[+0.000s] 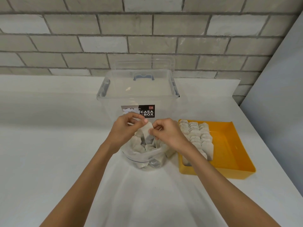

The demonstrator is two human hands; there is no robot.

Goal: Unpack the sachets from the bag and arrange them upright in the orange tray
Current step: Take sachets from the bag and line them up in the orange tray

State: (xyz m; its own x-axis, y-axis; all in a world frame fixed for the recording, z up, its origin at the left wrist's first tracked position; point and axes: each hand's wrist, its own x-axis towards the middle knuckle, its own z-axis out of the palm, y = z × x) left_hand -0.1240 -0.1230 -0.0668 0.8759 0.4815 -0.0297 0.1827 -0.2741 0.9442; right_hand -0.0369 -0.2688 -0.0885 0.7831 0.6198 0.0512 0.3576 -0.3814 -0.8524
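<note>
Sachet (146, 130) being pinched between left hand (126, 128) and right hand (165, 131), fingers closed on it, above open bag (144, 154). Unpacking step being worked. Tray (229, 145) part-filled, rows being held upright at left side. Next: sachet to be carried right, stood beside rows.

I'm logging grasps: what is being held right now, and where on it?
Both the left hand and right hand pinch one sachet at its upper edge, above the bag.

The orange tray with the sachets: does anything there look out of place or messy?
Nothing stands out. The pale sachets stand in neat rows along the left side of the orange plastic tray; its right side is bare.
</note>
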